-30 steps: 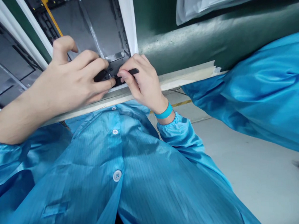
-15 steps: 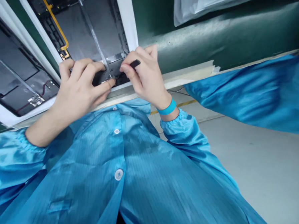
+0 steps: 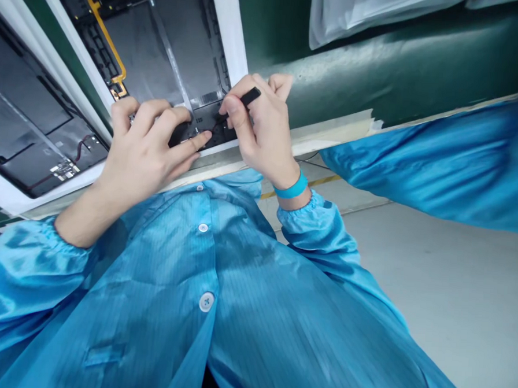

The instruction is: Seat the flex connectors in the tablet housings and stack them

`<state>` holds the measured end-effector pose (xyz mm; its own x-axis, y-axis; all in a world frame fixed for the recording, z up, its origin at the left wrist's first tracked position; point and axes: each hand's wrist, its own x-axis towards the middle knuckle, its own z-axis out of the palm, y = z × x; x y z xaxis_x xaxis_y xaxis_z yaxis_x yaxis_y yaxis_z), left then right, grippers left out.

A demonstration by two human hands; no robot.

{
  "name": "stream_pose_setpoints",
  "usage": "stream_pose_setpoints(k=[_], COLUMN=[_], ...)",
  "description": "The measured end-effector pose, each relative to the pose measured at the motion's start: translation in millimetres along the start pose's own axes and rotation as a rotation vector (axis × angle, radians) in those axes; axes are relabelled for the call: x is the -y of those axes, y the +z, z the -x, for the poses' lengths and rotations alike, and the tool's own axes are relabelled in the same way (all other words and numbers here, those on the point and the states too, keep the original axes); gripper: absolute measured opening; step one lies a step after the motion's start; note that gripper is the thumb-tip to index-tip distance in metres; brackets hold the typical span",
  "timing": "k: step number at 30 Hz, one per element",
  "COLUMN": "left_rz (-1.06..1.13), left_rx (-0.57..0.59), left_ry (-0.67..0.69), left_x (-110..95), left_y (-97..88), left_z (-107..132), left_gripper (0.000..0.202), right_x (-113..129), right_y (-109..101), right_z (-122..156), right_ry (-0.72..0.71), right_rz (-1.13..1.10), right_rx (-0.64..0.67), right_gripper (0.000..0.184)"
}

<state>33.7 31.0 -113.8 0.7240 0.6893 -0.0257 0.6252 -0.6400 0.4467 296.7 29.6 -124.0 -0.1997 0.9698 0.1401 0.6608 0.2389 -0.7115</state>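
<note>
My right hand (image 3: 262, 137) is clamped on a black plastic strip (image 3: 250, 97), its tip against the dark panel (image 3: 208, 127) just ahead. Left hand (image 3: 146, 153) sits open beside it, fingers apart on the panel, apparently bracing it.

Can't make out the tiny parts on the flat black circuit panel (image 3: 206, 122) right past the left hand (image 3: 146, 150), its fingers cover most of it.

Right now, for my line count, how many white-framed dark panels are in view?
2: one panel under the left hand and right hand, another panel beside it toward the left. More may lie out of view.
</note>
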Motion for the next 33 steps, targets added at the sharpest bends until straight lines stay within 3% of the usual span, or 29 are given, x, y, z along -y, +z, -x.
stream_pose_setpoints(k=[6, 12, 18, 27, 33], left_rz=[0.028, -0.102, -0.096, -0.006, -0.011], left_rx=[0.005, -0.035, 0.026, 0.11, 0.098], left_ry=[-0.005, 0.098, 0.105, 0.064, 0.066], left_x=[-1.8, -2.0, -3.0, 0.5, -0.9], left_y=[-3.8, -11.9, -18.9, -21.7, -23.4], left_z=[-1.5, -9.4, -16.9, -17.3, -18.3], left_gripper=[0.038, 0.036, 0.042, 0.045, 0.046], right_x=[-9.2, -16.8, -11.8, -12.4, -20.5], right_y=[-4.3, -4.9, -5.4, -5.4, 0.6], right_z=[-2.1, 0.6, 1.0, -3.5, -12.9], right_ry=[0.116, 0.052, 0.057, 0.023, 0.007], right_rz=[-0.081, -0.144, -0.136, -0.136, -0.15], right_rx=[-0.05, -0.03, 0.083, 0.096, 0.168], right_gripper=[0.056, 0.062, 0.061, 0.062, 0.062])
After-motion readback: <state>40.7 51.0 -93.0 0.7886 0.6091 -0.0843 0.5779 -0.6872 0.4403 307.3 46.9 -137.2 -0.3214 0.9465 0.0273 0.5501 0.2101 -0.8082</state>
